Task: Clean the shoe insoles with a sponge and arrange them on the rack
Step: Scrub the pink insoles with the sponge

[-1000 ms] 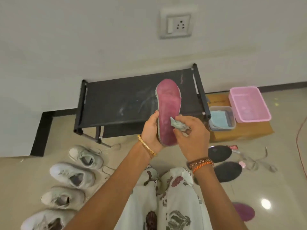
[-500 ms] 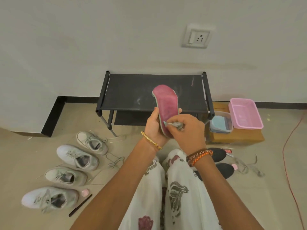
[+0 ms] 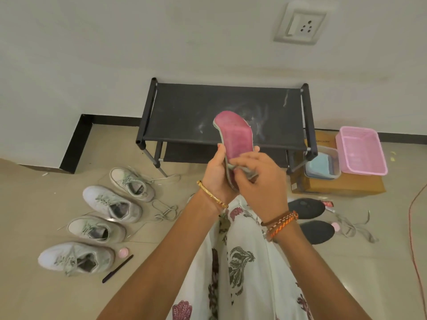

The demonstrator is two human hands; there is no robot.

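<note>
A pink insole [image 3: 235, 135] stands upright in front of the black shoe rack [image 3: 184, 112], its toe end bending away at the top. My left hand [image 3: 216, 176] grips its lower left edge. My right hand [image 3: 256, 181] holds a small grey sponge [image 3: 248, 173] pressed against the insole's lower part; my fingers hide most of the sponge. Two dark insoles [image 3: 307, 209] [image 3: 317, 230] lie on the floor to the right of my legs.
Several white sneakers [image 3: 111, 204] lie in a row on the floor at the left, with loose laces [image 3: 165, 210]. Right of the rack a cardboard box [image 3: 335, 185] carries a clear tub [image 3: 322, 165] and a pink basket [image 3: 360, 151]. A red cord [image 3: 412, 227] runs along the right.
The view has pulled back and tilted. My right hand has slid the sponge down to the insole's heel end. The insole's top now bends away more.
</note>
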